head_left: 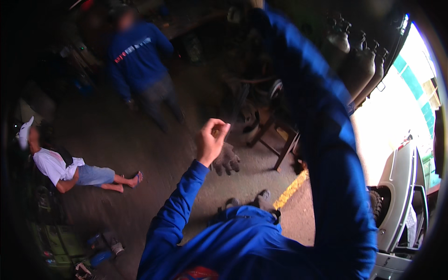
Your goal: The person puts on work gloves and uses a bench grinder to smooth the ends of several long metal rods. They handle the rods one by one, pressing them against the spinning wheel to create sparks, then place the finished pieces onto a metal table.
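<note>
My left hand (211, 144) is raised in front of my body, its thumb and fingers pinched together. From it hangs a grey-brown work glove (227, 160), its fingers pointing down. My right arm, in a blue sleeve (326, 116), stretches up across the right side to the upper edge. Only a blurred sliver of my right hand (257, 3) shows there, so its fingers and anything in them are hidden.
A wooden stool (279, 140) stands beyond my left hand, near a yellow floor line (291, 189). Gas cylinders (366, 70) are at the upper right, a pale vehicle (396, 200) at the right. One person in blue (140, 60) stands far left; another in white (58, 165) is nearer.
</note>
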{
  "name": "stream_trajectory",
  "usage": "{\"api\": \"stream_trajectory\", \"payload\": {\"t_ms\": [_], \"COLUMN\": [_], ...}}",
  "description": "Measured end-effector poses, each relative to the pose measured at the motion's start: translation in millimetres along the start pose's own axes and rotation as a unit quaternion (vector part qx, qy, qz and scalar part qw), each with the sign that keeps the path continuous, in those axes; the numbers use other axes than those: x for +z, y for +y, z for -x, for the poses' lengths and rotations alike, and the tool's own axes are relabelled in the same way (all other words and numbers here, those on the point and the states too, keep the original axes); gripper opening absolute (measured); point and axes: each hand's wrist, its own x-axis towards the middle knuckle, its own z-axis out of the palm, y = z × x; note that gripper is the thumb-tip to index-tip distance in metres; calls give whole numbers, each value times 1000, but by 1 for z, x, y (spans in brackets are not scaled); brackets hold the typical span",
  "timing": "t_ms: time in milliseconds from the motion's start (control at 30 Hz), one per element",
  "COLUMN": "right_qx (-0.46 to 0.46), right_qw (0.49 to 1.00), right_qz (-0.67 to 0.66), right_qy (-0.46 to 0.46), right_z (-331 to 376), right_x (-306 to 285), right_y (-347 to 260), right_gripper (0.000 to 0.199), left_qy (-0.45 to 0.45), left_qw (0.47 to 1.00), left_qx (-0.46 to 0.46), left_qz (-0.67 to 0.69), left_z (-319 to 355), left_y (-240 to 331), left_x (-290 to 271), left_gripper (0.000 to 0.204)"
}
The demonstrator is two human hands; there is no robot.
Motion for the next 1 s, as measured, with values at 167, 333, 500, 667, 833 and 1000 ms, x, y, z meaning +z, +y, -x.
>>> {"api": "stream_trajectory", "payload": {"t_ms": [167,333,500,667,833,1000], "right_qx": [-303,-453,-484,-277,-200,-115], "right_qw": [914,810,791,839,846,925], "right_qz": [267,369,355,370,274,67], "right_qy": [42,47,-122,-288,-411,-357], "right_z": [-96,-93,-10,149,217,291], "right_x": [-79,-58,56,76,61,14], "right_y": [-173,-256,-180,-82,-35,27], "right_gripper": [50,42,35,29,32,48], "left_qy": [16,50,149,161,67,-110], "left_qw": [999,997,989,951,965,960], "left_qx": [35,-22,-5,225,205,-115], "left_qz": [-3,53,21,-138,-148,228], "left_z": [-15,42,41,22,39,55], "left_y": [14,23,58,111,98,103], "left_x": [8,-3,-36,-45,-31,-22], "left_gripper": [18,17,15,19,10,16]}}
